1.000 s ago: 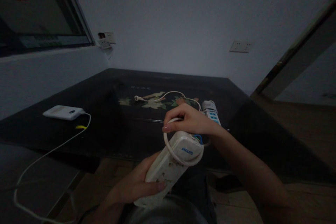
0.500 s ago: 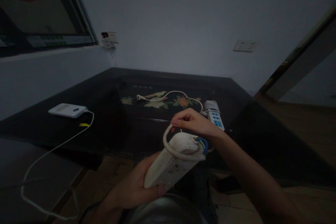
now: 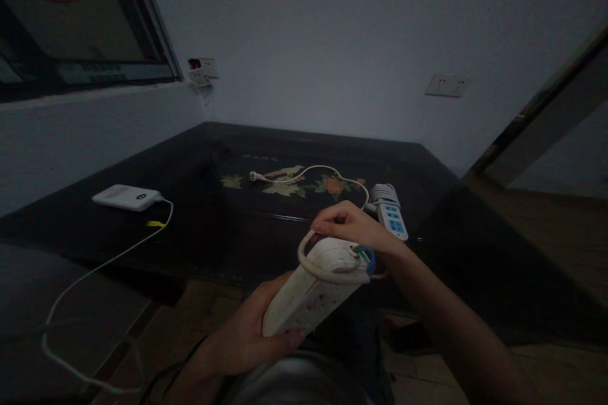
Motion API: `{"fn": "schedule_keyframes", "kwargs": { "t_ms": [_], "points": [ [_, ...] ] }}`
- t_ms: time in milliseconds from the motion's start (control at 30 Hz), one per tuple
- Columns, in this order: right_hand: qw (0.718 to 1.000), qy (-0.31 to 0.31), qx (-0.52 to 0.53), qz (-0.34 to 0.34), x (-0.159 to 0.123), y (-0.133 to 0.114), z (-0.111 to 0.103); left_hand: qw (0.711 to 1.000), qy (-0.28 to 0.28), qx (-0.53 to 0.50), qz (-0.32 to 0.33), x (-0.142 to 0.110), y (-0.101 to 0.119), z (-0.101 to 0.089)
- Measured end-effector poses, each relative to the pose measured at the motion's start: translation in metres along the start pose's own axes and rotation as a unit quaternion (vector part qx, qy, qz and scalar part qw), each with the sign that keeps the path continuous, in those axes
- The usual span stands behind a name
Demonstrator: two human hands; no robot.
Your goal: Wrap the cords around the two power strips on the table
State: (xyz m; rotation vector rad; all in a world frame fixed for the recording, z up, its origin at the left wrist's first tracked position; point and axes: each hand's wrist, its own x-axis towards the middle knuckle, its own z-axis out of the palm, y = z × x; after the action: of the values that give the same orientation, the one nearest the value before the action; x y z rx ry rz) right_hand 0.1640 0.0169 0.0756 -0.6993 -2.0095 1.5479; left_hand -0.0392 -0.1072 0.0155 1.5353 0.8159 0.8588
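A worn white power strip (image 3: 316,294) is tilted up over the table's front edge, gripped near its lower end by my left hand (image 3: 254,332). Above its upper end, my right hand (image 3: 349,224) pinches the thick white power cord (image 3: 306,250), which bends in a loop around that end. Blue and other coloured wires (image 3: 367,258) show bare of the outer sheath where the cord meets the strip. Farther back, the white cord runs across the tabletop to a plug (image 3: 255,176). Beyond my right wrist lies a second power strip (image 3: 393,218) with blue sockets and its cord wound up.
A white power bank (image 3: 127,197) lies on the left of the black table (image 3: 199,234), its thin cable (image 3: 95,271) hanging over the front edge. A yellow tag (image 3: 155,224) is beside that cable. Wall sockets (image 3: 447,85) are on the back wall; a window (image 3: 95,19) is at left.
The view has shifted slightly, so the table appears a little to the right. Both hands keep their hold on the strip and cord, with almost no movement.
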Motion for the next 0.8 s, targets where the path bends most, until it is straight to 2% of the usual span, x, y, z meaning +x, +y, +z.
{"fn": "schedule_keyframes", "kwargs": {
  "t_ms": [333, 667, 800],
  "points": [
    [0.997, 0.04, -0.053, -0.027, 0.01, 0.0, -0.007, 0.993, -0.067, -0.091, 0.021, 0.004, 0.004, 0.005],
    [0.996, 0.02, -0.082, -0.012, 0.023, 0.01, -0.007, 0.99, -0.078, -0.121, 0.006, 0.004, -0.002, 0.004],
    [0.995, -0.022, -0.09, -0.019, 0.027, -0.001, 0.004, 0.972, -0.132, -0.191, -0.023, 0.007, -0.007, 0.007]
  ]
}}
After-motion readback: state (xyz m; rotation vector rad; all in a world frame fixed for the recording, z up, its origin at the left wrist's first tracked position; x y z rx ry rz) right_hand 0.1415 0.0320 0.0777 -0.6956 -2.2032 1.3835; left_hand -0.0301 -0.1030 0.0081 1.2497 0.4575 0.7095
